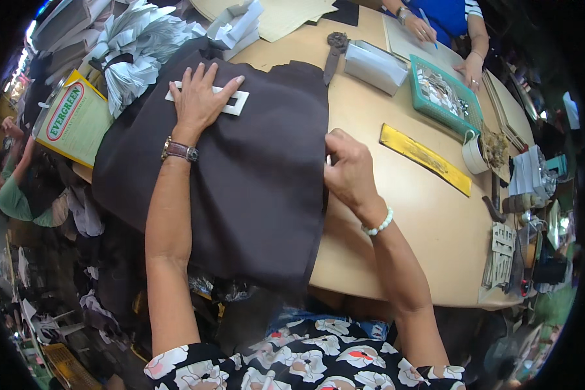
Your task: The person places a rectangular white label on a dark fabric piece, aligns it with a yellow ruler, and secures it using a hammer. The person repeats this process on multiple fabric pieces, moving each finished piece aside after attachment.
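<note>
Left hand (201,101) spread open, palm down over a white slotted plate (242,104) on dark cloth (260,162) draped across the bench (396,240); right hand (350,166) curled at the cloth's right edge, grip on it undetermined; yellow strip (429,160) lies apart, farther right; step judged: steadying cloth; next move calls for plate unshifted, edge untugged.

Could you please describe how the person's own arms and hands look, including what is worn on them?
The left hand and right hand wear no gloves. A brown band with gold-coloured metal, apparently a wristwatch, circles the left wrist; a bracelet of round, pale green beads circles the right. Short black sleeves with white flowers leave the forearms bare.
</note>
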Tool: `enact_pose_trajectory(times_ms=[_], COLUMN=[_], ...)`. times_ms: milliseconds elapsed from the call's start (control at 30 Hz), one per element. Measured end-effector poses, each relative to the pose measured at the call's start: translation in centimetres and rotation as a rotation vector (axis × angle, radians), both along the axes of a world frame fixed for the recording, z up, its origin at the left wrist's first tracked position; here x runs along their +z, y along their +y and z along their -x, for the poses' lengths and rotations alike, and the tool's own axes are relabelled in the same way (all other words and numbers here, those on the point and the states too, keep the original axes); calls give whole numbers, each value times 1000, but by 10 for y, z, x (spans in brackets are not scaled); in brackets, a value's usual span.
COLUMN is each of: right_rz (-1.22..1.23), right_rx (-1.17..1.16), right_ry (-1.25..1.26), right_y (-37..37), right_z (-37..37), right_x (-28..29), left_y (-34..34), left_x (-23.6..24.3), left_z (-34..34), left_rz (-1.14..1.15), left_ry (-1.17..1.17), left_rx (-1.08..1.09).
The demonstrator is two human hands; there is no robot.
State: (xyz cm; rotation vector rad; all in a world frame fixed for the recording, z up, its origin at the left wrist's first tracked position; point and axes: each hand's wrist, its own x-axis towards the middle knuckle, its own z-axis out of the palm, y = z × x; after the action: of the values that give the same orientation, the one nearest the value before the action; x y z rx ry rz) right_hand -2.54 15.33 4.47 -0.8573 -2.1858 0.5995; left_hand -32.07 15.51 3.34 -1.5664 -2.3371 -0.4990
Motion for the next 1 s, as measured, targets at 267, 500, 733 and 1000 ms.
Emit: enact_pose_trajectory(times_ms=[267, 500, 733, 1000], right_rz=[-263, -499, -392, -558], right_rx=[711, 569, 183, 143], right_ry=[-258, -390, -283, -95], right_y=[-40, -49, -18, -55], right_z=[26, -6, -63, -36], right_x=[-4, -7, 0, 51], left_y=[-2, 3, 5, 2], left_x=[7, 7, 12, 13], left_z=[-7, -3, -10, -6], left_rz=[15, 89, 106, 112], left_ry=[4, -86, -123, -116], left_rx=[11, 45, 65, 81])
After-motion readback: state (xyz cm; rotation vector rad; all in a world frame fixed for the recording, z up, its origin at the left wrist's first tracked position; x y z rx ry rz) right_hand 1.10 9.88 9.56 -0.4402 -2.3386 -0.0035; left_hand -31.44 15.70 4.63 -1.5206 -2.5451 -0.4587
